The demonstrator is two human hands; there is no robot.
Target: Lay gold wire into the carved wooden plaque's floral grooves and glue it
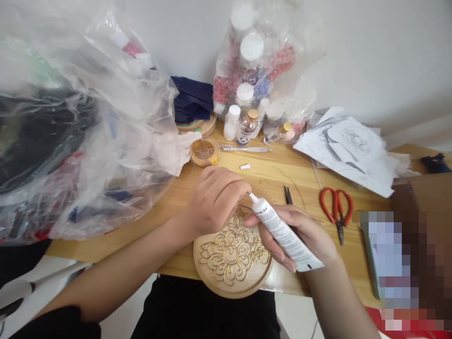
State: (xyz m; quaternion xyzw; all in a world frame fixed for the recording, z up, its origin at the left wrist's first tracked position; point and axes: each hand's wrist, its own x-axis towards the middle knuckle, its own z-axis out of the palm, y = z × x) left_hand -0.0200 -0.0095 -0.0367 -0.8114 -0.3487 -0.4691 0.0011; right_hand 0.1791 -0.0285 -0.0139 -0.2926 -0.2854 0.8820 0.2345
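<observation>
My right hand (300, 235) is wrapped round a white glue tube (282, 233), its nozzle pointing up and left. My left hand (215, 200) is closed, with its fingertips pinched right at the nozzle tip; what they pinch is too small to make out. Under both hands lies a round wooden disc (231, 256) with a flower outlined in gold wire, at the table's near edge. A small white cap (245, 166) lies on the wooden table (176, 197) behind my left hand.
Large clear plastic bags (88, 127) fill the left side. A bag of bead jars (259, 70), small bottles (247, 126), a wire spool (204, 151) and a pen tool (243, 149) stand at the back. Red pliers (337, 207), tweezers (288, 194) and sketch papers (353, 148) lie to the right.
</observation>
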